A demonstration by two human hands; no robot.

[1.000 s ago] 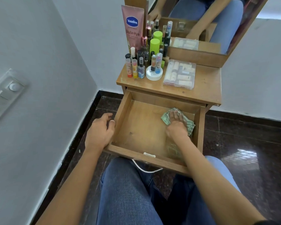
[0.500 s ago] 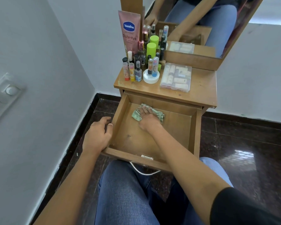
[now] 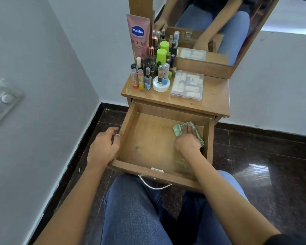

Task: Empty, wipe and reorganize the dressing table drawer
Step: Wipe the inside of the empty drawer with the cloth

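Seated in front of a small wooden desk (image 3: 214, 96) with its drawer (image 3: 148, 138) pulled fully out over denim-clad knees. Drawer floor bare except for a green patterned cloth (image 3: 177, 129) at the far right corner, close to the right wall. Right hand (image 3: 188, 141) pressed palm-down on the cloth, fingers spread flat over it, so a flat press rather than a closed grip; cloth edges showing beyond the fingertips and beside the wrist. Left hand (image 3: 103, 147) resting on the drawer's left wall near the front corner, fingers curled loosely over the top edge, thumb side toward the inside. Metal handle (image 3: 154, 184) hanging below the drawer front. On the desk top, crowded at the left: a pink Vaseline tube (image 3: 138, 38) standing upright against the mirror frame, a cluster of small bottles (image 3: 148, 75), two lime-green capped containers (image 3: 161, 54), a white round jar (image 3: 161, 84). Just beside these to the right, a clear plastic case (image 3: 187, 84) lying flat. Mirror (image 3: 210, 23) behind, reflecting arms and jeans. Dark glossy floor (image 3: 263, 165) below
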